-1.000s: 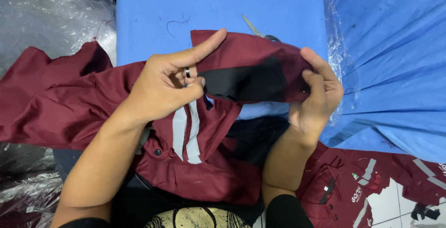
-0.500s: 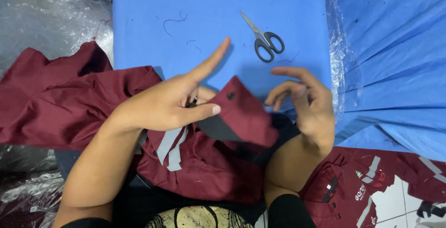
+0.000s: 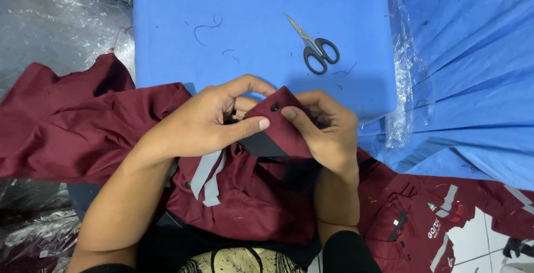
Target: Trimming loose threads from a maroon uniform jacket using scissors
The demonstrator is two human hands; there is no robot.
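At the centre of the frame, both hands pinch 1 folded maroon flap [image 3: 278, 125] of the garment. The left hand [image 3: 206, 120] clamps it from the left, thumb pressed across its lower edge; the right hand [image 3: 328, 131] grips its right side, thumb just beside a small dark button [image 3: 275, 107]. The flap points toward the top of the frame, and the 2 hands lie equally near it. Below and to the left spreads the rest of the maroon garment [image 3: 72, 128], with 2 grey strips [image 3: 207, 175] hanging under the left hand. Above, well apart on the blue pad [image 3: 233, 6], lie black-handled scissors [image 3: 314, 48].
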